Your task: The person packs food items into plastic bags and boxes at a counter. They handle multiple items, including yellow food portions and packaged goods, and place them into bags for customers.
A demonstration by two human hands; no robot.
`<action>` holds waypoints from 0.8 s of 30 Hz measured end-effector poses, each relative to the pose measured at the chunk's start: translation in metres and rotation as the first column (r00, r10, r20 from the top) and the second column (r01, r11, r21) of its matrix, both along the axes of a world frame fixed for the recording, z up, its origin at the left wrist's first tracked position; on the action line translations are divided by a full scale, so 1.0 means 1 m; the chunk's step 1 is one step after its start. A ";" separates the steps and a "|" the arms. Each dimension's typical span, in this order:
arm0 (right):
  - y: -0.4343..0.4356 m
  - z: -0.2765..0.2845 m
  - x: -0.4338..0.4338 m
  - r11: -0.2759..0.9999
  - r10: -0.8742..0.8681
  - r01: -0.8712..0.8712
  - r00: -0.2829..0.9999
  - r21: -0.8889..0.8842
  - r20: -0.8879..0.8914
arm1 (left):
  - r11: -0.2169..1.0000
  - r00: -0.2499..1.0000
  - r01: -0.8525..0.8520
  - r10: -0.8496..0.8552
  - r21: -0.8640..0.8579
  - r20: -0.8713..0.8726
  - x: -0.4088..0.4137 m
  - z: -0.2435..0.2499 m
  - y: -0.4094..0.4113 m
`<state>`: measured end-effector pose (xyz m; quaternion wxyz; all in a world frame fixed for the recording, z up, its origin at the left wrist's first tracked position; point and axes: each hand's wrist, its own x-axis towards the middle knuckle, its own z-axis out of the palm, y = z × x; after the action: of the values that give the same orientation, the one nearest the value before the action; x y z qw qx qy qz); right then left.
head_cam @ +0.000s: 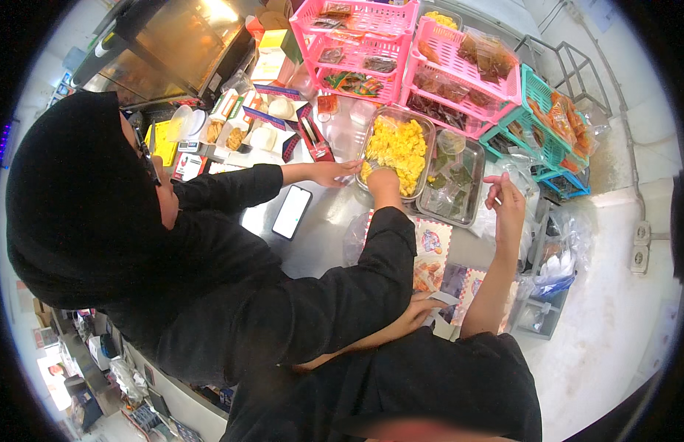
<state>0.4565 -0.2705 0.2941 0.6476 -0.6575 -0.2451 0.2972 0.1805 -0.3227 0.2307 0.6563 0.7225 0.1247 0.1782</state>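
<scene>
My left hand [419,310] is low in the middle, beneath a co-worker's black sleeve, with its fingers on a white paper piece [444,298]. Raised at the right, my right hand [505,200] holds nothing, its fingers partly curled, beside the steel tray with green leaves [464,175]. Printed food boxes or papers [433,243] lie between my forearms. A co-worker reaches across from the left; one of that person's hands [384,182] is in the container of yellow scrambled egg [400,145], the other [333,173] touches its rim.
Pink baskets [400,38] and teal baskets [541,132] of packets stand at the back. Open boxes with rice [263,137] and a phone [292,212] are on the steel table. The co-worker's head and arms cover the left side. A grey bin [546,317] is at the right.
</scene>
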 end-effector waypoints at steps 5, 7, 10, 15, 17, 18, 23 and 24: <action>0.020 -0.023 0.010 0.998 0.058 -0.063 0.986 -0.031 -0.155 | 0.985 0.998 -0.062 0.062 0.160 0.000 -0.002 -0.005 0.004; 0.032 -0.034 0.013 0.996 0.078 -0.084 0.969 -0.017 -0.233 | 0.989 0.999 -0.009 0.017 0.147 -0.049 -0.005 -0.003 0.007; 0.056 -0.053 0.019 0.991 0.133 -0.131 0.933 0.029 -0.335 | 0.992 0.996 0.027 -0.017 0.121 -0.082 -0.007 -0.005 0.012; 0.130 -0.117 0.050 0.973 0.226 -0.176 0.859 0.150 -0.459 | 0.996 0.999 0.032 -0.029 0.081 -0.046 -0.005 -0.021 0.006; 0.170 -0.125 0.056 0.956 0.294 -0.274 0.885 0.106 -0.361 | 0.994 0.998 0.063 -0.062 0.089 -0.017 -0.009 -0.042 -0.001; 0.193 -0.128 0.055 0.941 0.337 -0.328 0.888 0.083 -0.313 | 0.995 0.998 0.068 -0.067 0.076 -0.014 -0.011 -0.051 -0.005; 0.297 -0.172 0.010 0.630 0.743 -0.767 0.640 -0.117 -0.197 | 0.938 0.937 -0.010 -0.112 -0.347 -0.330 -0.036 -0.007 0.014; 0.312 -0.186 0.001 0.522 0.816 -0.837 0.546 -0.161 -0.189 | 0.965 0.936 0.001 -0.093 -0.262 -0.340 -0.037 -0.010 0.012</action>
<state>0.4579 0.0415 0.1084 0.3573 -0.5190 -0.4618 0.6243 0.1431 -0.3105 0.2203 0.7161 0.6539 0.2439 0.0134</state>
